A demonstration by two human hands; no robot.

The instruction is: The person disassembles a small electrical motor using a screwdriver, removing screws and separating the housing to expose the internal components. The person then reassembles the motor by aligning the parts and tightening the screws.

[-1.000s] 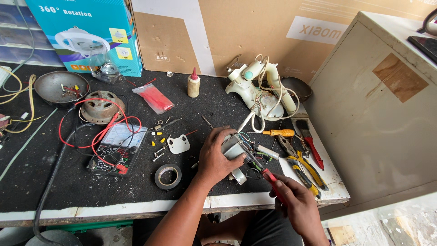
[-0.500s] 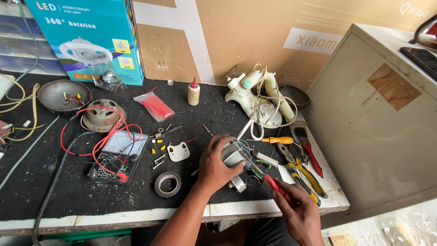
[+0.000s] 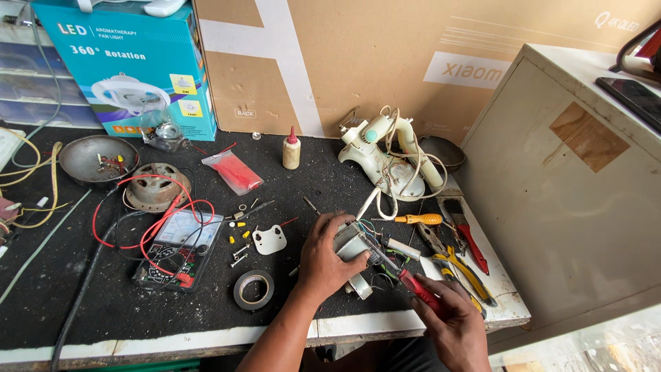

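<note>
The small grey motor unit (image 3: 352,242) is clamped in the left hand (image 3: 323,258) near the bench's front edge. The red-handled screwdriver (image 3: 413,286) is gripped by the right hand (image 3: 451,320); its long axis runs toward 10 o'clock, the tip meeting the unit.

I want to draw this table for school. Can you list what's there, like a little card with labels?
left hand: holds a small metal part with wires
right hand: holds a red-handled screwdriver, tip at the part
near hands: tape roll, yellow pliers, orange screwdriver
left side: meter with red wires, metal bowl
back: small glue bottle, blue box
</note>
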